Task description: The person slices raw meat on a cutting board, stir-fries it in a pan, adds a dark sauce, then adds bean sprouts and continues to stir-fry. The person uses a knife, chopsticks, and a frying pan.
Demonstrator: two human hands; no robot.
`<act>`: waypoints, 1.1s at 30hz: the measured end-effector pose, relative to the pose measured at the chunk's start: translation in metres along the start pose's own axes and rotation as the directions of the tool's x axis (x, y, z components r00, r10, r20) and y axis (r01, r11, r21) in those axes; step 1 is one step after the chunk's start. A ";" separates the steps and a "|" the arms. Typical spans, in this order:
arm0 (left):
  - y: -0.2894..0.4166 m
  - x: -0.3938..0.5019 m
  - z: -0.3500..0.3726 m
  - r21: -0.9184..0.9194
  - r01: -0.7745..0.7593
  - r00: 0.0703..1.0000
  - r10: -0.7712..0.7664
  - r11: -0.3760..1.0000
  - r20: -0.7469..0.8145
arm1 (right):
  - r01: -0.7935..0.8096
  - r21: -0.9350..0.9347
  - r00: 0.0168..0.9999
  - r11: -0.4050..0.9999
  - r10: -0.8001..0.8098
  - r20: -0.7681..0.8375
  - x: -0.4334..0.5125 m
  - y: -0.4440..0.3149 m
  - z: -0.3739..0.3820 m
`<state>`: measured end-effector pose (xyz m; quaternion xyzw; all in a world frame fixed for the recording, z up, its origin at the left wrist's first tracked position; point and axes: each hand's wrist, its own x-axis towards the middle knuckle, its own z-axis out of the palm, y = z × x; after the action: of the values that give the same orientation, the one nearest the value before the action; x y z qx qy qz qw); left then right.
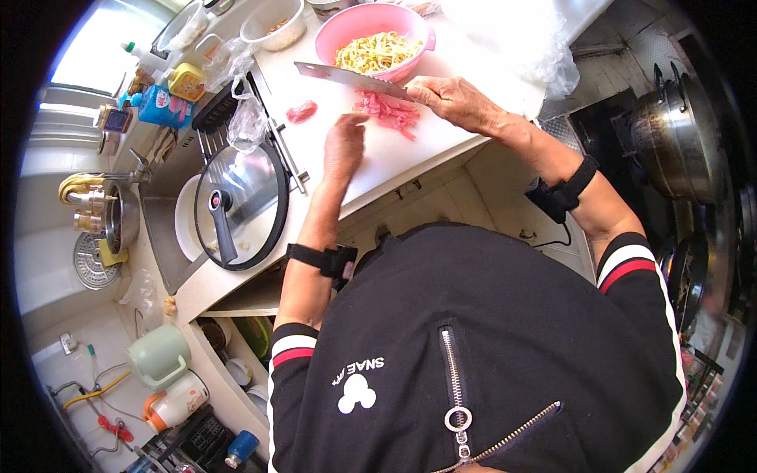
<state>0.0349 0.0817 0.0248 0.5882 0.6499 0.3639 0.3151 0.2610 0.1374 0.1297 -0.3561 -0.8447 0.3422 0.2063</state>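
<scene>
My right hand (445,101) grips the handle of a kitchen cleaver (349,78), its wide blade pointing left across the work surface. Just below the blade lies a heap of sliced raw meat (387,111) on a white surface (378,156). Near the left side of the heap is my left hand (345,137), fingers curled and somewhat blurred; whether anything is in them cannot be made out. A small separate piece of raw meat (301,111) rests beyond it to the left. Behind the blade stands a pink bowl (325,38) of pale, yellowish strips (381,50).
A glass pan lid (248,183) leans over the sink (159,207) at left. Bottles, including a blue one (162,106), line the windowsill. A clear plastic tub (275,29) sits at the back. Plastic bags (553,65) and a large metal pot (671,142) are at right.
</scene>
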 end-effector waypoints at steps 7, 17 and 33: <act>0.002 -0.016 -0.117 -0.231 0.216 0.931 -0.271 0.949 -0.243 | 0.371 -0.448 0.928 0.813 -0.344 0.144 -0.018 0.026 -0.013; 0.056 0.020 -0.007 0.189 -0.459 0.849 0.366 0.868 0.381 | 0.524 -0.639 0.852 0.563 -0.367 0.374 -0.008 0.015 -0.011; 0.034 0.066 0.000 0.229 -0.499 0.808 0.353 0.836 0.472 | 0.556 -0.617 0.828 0.556 -0.435 0.354 -0.006 -0.002 0.000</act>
<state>0.0461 0.1488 0.0542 0.8291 0.4705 0.1754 0.2458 0.2639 0.1320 0.1299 -0.1249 -0.9882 -0.0475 0.0753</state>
